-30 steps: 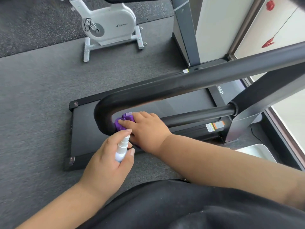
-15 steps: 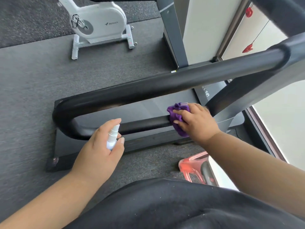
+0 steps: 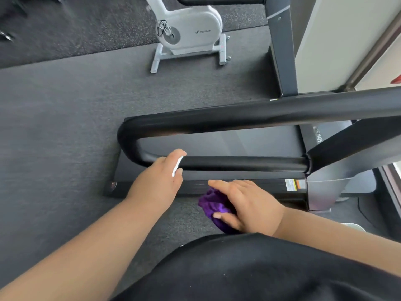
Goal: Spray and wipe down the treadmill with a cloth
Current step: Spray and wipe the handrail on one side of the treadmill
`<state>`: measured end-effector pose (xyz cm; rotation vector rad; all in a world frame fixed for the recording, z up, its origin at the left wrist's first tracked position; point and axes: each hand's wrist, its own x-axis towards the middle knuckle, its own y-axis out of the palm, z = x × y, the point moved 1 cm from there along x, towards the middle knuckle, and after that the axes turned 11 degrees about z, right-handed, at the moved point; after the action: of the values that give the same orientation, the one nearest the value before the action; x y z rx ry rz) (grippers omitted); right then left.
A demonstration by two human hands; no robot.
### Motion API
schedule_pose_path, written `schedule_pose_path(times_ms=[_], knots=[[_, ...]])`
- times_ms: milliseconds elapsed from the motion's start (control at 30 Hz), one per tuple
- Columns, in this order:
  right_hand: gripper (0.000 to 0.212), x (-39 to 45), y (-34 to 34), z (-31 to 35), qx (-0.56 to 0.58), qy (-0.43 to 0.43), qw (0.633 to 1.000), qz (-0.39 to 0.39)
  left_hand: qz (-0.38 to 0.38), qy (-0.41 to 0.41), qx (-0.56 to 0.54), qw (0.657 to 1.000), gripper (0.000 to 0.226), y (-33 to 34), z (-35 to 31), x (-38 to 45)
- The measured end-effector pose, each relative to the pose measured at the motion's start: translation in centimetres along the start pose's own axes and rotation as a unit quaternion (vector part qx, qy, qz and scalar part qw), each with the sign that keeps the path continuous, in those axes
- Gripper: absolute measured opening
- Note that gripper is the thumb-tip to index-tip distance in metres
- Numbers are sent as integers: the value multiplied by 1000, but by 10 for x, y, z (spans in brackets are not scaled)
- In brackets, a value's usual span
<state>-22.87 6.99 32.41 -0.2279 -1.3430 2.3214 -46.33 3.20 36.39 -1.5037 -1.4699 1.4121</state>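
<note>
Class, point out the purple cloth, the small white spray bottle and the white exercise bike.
Purple cloth (image 3: pixel 213 204): head view, on its bunched fabric left of the right hand.
Small white spray bottle (image 3: pixel 177 165): head view, on its white body.
White exercise bike (image 3: pixel 195 29): head view, on its housing.

Pretty bright daylight overall, coming in from the window side (image 3: pixel 390 68), up and off to the right of the right hand (image 3: pixel 249 205). The pale panel (image 3: pixel 325 40) over there looks nearly washed out. There's a soft sheen running along the black padded handrail (image 3: pixel 238 117) just above the left hand (image 3: pixel 158 181), no hard glare though. Shadows are soft and weak, darkest under the treadmill deck (image 3: pixel 238 187) beside the right hand. Heavy wide-angle warp: straight bars bow toward the edges. Motion smear on the floor (image 3: pixel 54 127) far left of the left hand, and both hands are a bit soft. The white exercise bike (image 3: pixel 191 29) further up is a bit crisper.
</note>
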Motion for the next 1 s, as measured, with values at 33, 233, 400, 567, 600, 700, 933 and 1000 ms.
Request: schedule_pose_path(times_ms=[33, 233, 400, 567, 600, 700, 933, 1000], knots=[[66, -3, -1, -3, -2, 0, 1000, 2, 1, 4, 8, 1000, 34, 1, -2, 2], [66, -17, 0, -10, 8, 4, 1000, -4, 5, 9, 23, 1000, 25, 5, -17, 9], [64, -39, -4, -23, 24, 39, 999, -4, -4, 39, 4, 999, 36, 6, -45, 13], [63, -62, -4, -31, 57, 94, 994, -7, 24, 107, 37, 993, 36, 16, -97, 28], [63, -67, -5, -33, 58, 105, 993, -13, 34, 116, 44, 992, 35, 19, -107, 32], [64, -80, -8, -39, 64, 128, 989, -26, 60, 134, 66, 987, 31, 30, -129, 43], [66, -110, -12, -45, 79, 166, 980, -81, 82, 167, 61, 981, 35, 35, -163, 52], [65, -115, -13, -47, 75, 169, 978, -96, 90, 191, 75, 975, 34, 39, -178, 56]])
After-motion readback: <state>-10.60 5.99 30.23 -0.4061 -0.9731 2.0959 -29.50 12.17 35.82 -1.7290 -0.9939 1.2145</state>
